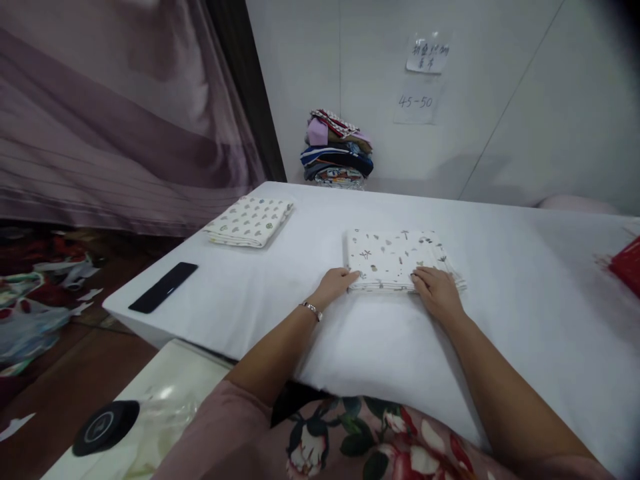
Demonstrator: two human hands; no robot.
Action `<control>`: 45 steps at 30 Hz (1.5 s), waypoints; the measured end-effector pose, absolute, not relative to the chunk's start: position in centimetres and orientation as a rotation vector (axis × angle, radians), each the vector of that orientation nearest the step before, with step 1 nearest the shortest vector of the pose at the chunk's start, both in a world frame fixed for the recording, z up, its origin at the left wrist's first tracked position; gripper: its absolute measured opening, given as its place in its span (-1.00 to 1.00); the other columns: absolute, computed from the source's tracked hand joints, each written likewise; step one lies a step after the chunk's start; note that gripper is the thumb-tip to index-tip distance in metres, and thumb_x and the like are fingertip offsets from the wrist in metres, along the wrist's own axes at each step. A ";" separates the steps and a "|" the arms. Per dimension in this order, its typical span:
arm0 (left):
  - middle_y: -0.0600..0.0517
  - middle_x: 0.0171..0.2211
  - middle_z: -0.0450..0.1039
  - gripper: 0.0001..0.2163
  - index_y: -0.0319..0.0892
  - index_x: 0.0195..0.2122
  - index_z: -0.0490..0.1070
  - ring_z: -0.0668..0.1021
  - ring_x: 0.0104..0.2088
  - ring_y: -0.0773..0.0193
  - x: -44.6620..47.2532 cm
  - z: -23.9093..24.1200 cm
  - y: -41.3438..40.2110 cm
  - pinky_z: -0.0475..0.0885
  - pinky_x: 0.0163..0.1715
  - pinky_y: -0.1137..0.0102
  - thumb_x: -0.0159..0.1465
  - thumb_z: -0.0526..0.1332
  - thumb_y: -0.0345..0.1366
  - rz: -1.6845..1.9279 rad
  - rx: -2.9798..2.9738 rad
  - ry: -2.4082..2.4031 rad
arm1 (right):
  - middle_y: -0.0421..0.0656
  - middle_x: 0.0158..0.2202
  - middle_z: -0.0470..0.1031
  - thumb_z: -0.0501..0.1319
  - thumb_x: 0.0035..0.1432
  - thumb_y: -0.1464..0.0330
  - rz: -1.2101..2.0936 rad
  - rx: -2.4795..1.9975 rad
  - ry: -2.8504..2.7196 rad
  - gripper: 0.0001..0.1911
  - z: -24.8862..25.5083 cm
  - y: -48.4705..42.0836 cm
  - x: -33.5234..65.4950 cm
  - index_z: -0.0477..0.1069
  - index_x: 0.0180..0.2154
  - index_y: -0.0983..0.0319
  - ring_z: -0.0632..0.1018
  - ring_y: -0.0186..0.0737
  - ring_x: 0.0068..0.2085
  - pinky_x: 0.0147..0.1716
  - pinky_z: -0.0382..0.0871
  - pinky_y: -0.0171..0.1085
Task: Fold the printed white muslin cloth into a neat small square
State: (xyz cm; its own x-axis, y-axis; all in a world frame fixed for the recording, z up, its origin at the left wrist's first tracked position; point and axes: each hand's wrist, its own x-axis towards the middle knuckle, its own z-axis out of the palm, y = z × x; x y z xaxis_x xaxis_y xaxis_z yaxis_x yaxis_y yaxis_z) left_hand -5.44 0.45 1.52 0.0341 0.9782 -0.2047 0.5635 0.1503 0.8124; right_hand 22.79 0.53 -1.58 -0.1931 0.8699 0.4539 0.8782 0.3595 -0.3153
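Note:
A folded white cloth point(395, 257) printed with small plants and leaves lies flat on the white-covered table point(300, 267). At its front left corner my left hand point(335, 283) is closed, thumb against the edge; part of its fingers is hidden. My right hand point(437, 290) rests at the front right part of the same cloth, fingers bent over the top and thumb by the front edge. The cloth's layers show along its front side. To the left sits another folded cloth point(250, 221), white with rows of small grey-green motifs, apart from both hands.
A black phone-like slab point(164, 287) lies near the table's left edge. Folded fabrics point(337, 150) are stacked against the back wall. Something red point(627, 267) is at the far right. A dark round object point(106, 427) rests on a lower white surface point(170, 373). A pinkish curtain point(125, 113) hangs left.

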 end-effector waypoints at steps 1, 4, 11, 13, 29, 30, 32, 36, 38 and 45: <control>0.12 -0.68 0.22 -0.59 -0.15 -0.65 0.17 0.29 -0.62 0.36 -5.3 1.4 0.4 0.12 -0.59 0.43 0.10 0.13 0.08 0.655 1.535 1.663 | -0.12 -0.07 0.49 -0.02 0.24 0.18 -0.014 -1.509 -2.064 -0.64 -1.6 0.5 22.8 0.49 -0.17 0.15 0.43 -0.05 -0.02 -0.01 0.17 -0.04; 0.12 -0.67 0.23 -0.63 -0.14 -0.65 0.15 0.31 -0.59 0.34 -4.7 1.0 0.3 0.10 -0.57 0.42 0.11 0.14 0.00 0.646 1.667 1.802 | -0.12 -0.07 0.49 -0.02 0.23 0.18 -0.007 -1.507 -2.062 -0.64 -1.6 0.5 22.8 0.49 -0.16 0.15 0.43 -0.05 -0.02 -0.01 0.16 -0.02; 0.07 -0.50 0.40 -0.74 -0.11 -0.50 0.29 0.43 -0.46 0.25 -4.6 0.8 0.1 0.22 -0.49 0.40 0.17 0.11 -0.04 0.578 1.795 1.962 | -0.13 -0.06 0.48 0.00 0.24 0.19 -0.003 -1.513 -2.046 -0.65 -1.4 0.4 22.5 0.48 -0.15 0.16 0.42 -0.09 -0.01 0.02 0.14 -0.07; 0.01 -0.31 0.46 -0.79 -0.11 -0.32 0.34 0.48 -0.30 0.19 -4.4 1.4 0.1 0.31 -0.37 0.37 0.17 0.15 -0.08 0.664 1.886 2.017 | -0.13 -0.06 0.48 0.00 0.24 0.20 -0.006 -1.517 -2.050 -0.67 -1.2 0.4 22.3 0.48 -0.16 0.16 0.42 -0.11 -0.02 0.01 0.14 -0.09; -0.06 0.17 0.23 -0.55 -0.13 0.12 0.22 0.22 0.20 0.05 -1.3 -0.9 0.2 0.04 0.20 0.03 0.27 0.05 -0.04 0.661 2.762 1.494 | -0.11 0.03 0.41 0.01 0.23 0.19 0.054 -1.660 -1.924 -0.69 -0.7 0.8 24.3 0.45 -0.14 0.11 0.33 -0.08 0.11 0.11 0.01 0.10; -0.06 0.17 0.24 -0.56 -0.13 0.11 0.23 0.23 0.19 0.05 -1.4 -0.8 0.2 0.04 0.20 0.03 0.27 0.05 -0.04 0.677 2.749 1.484 | -0.09 0.03 0.41 0.01 0.23 0.19 0.070 -1.630 -1.876 -0.67 -0.9 1.0 24.6 0.45 -0.13 0.12 0.34 -0.08 0.11 0.11 0.04 0.08; -0.06 0.14 0.27 -0.60 -0.12 0.07 0.28 0.26 0.17 0.07 -1.5 -0.6 0.2 0.06 0.19 0.03 0.29 0.02 -0.05 0.719 2.696 1.468 | -0.05 0.04 0.40 0.01 0.22 0.17 0.093 -1.581 -1.723 -0.63 -1.2 1.4 25.3 0.46 -0.10 0.17 0.35 -0.09 0.10 0.11 0.12 0.00; -0.03 0.09 0.34 -0.70 -0.09 -0.05 0.36 0.29 0.15 0.13 -2.0 -0.3 0.4 0.12 0.16 0.08 0.31 0.01 -0.11 0.873 2.539 1.523 | 0.01 0.02 0.42 0.05 0.16 0.14 0.259 -1.712 -1.441 -0.53 -1.7 1.8 27.0 0.40 0.00 0.26 0.43 -0.06 0.02 0.02 0.27 -0.08; -0.07 0.12 0.30 -0.70 -0.12 -0.07 0.38 0.26 0.17 0.10 -2.3 -0.4 0.6 0.16 0.14 0.09 0.29 0.04 -0.11 0.905 2.462 1.621 | 0.00 0.01 0.43 0.08 0.13 0.14 0.366 -1.820 -1.411 -0.48 -1.7 1.7 27.4 0.35 0.06 0.26 0.46 -0.05 -0.02 -0.01 0.30 -0.09; -0.13 0.23 0.11 -0.59 -0.18 0.01 0.35 0.12 0.25 -0.02 -2.6 -1.2 1.1 0.21 0.13 0.07 0.25 0.07 -0.04 0.807 2.287 1.824 | 0.03 0.02 0.41 0.09 0.11 0.16 0.450 -2.022 -1.489 -0.34 -0.2 1.3 27.2 0.15 0.21 0.28 0.45 -0.05 -0.02 -0.04 0.29 -0.14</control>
State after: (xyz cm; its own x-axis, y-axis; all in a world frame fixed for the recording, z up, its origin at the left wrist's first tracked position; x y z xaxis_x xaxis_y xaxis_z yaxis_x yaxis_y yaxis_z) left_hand -2.62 1.11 -1.24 0.1386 0.9320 0.3349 0.8748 -0.2737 0.3997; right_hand 27.17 1.33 -0.16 0.3192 0.9452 0.0690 0.7486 -0.2069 -0.6299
